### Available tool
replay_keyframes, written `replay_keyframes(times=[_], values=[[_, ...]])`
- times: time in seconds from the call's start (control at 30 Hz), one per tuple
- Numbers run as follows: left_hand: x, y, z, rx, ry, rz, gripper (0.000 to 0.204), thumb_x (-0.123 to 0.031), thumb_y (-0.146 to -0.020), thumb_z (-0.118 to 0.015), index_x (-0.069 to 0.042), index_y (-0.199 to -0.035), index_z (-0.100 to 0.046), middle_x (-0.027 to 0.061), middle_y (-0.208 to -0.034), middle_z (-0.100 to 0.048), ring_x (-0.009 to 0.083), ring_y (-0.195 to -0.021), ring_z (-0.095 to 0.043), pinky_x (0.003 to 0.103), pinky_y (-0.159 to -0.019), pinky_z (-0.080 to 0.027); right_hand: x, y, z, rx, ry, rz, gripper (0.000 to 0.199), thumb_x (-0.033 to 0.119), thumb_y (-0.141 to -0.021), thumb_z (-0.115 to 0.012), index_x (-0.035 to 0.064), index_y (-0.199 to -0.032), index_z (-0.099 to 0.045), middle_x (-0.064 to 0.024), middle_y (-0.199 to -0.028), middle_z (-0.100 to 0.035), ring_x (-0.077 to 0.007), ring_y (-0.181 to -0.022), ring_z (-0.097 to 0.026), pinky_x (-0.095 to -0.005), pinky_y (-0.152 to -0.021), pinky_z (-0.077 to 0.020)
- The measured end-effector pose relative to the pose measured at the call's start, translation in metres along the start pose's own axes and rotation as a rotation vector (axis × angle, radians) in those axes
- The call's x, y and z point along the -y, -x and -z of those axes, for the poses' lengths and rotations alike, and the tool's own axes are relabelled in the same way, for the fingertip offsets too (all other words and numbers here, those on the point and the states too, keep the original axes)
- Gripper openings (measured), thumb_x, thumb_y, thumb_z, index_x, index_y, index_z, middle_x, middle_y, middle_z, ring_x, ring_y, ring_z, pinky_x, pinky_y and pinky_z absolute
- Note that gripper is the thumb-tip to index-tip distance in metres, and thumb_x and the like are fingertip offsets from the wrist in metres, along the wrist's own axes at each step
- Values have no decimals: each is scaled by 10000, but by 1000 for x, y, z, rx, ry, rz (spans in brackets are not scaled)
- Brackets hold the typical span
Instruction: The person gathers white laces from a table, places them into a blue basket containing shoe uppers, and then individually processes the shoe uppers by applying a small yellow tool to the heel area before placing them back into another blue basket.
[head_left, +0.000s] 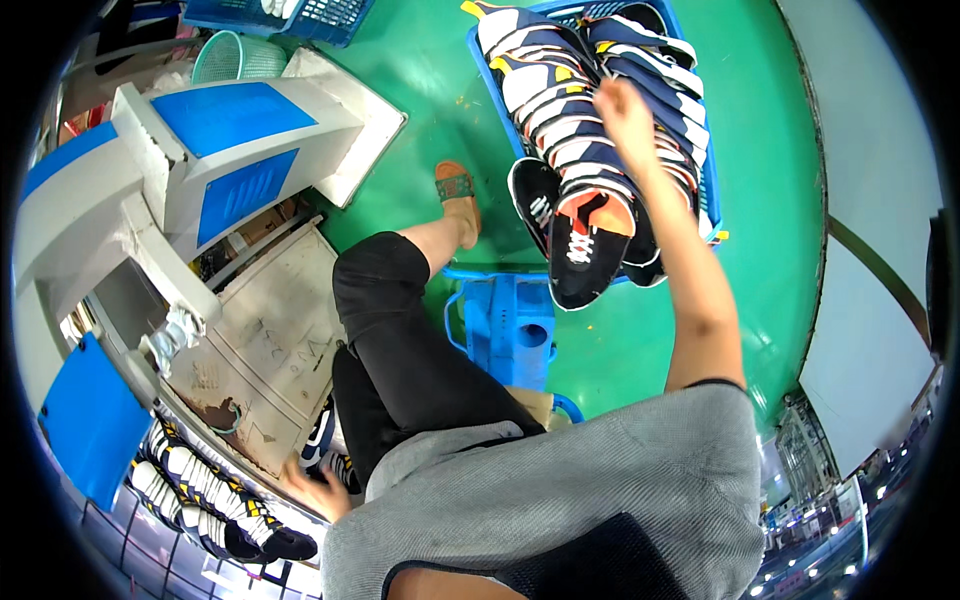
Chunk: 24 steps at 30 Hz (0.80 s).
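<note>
My right arm stretches out over a blue crate (714,185) filled with rows of nested shoes (575,125) in navy, white and black. Up among these rows is my right hand (627,118), its fingers curled in; whether a shoe edge is pinched in them is hidden. A black shoe (580,262) with white laces and an orange lining lies at the crate's near end. My left hand (318,490) is low at the left, fingers apart, close to a dark striped shoe (340,468) beside the worn metal table (265,345).
A white and blue machine (240,110) stands at the left. More striped shoes (205,490) lie in a row below it. A blue plastic stool (500,320) is between my legs and the crate. At the far left are a green basket (235,58) and another blue crate (335,20).
</note>
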<state>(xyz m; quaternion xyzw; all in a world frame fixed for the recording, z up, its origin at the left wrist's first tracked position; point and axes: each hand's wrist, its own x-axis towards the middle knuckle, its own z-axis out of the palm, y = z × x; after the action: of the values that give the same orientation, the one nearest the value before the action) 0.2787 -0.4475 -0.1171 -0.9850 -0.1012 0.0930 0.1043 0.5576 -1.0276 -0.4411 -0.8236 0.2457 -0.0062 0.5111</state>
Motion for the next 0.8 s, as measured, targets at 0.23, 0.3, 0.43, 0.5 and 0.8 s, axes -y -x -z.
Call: replay_keyframes(times=[0.23, 0.3, 0.43, 0.5, 0.8], values=[[-80, -75, -89, 535, 989, 67, 265, -13, -901, -489, -14, -1159, -552, 102, -1109, -595, 210, -1036, -565, 278, -840, -481, 19, 188, -26, 20, 251, 280, 309, 14, -762, -600, 14, -1065, -545, -194, -1043, -516, -392, -1008, -490, -439, -886, -407], [-88, -83, -117, 792, 1213, 386, 266, -84, -935, -457, -40, -1182, -544, 86, -1054, -612, 182, -972, -593, 271, -795, -497, 2, 215, -28, -43, 296, 191, 340, 5, -754, -596, 8, -1088, -532, -201, -1069, -505, -400, -1006, -484, -448, -893, -402], [-92, -70, -202, 1219, 1346, 796, 408, -274, -961, -423, -12, -1267, -491, 127, -1124, -623, 262, -956, -621, 382, -747, -527, 11, 252, -23, -215, 329, 73, 209, 52, -707, -563, 13, -910, -595, -198, -892, -568, -387, -823, -531, -459, -774, -432], [-100, -67, -254, 1322, 1397, 838, 410, -275, -961, -424, -12, -1267, -491, 127, -1125, -623, 262, -957, -621, 383, -749, -527, 9, 300, -24, 0, 333, 220, 146, 114, -695, -560, 40, -769, -661, -154, -788, -619, -339, -785, -592, -444, -726, -472], [-195, -111, -277, 1451, 1532, 725, 418, -283, -959, -428, -10, -1269, -490, 126, -1129, -622, 261, -962, -619, 387, -755, -525, -5, 414, -71, 704, 300, -231, 554, 491, -951, -345, 13, -1017, -618, -175, -976, -634, -343, -887, -594, -435, -781, -473]])
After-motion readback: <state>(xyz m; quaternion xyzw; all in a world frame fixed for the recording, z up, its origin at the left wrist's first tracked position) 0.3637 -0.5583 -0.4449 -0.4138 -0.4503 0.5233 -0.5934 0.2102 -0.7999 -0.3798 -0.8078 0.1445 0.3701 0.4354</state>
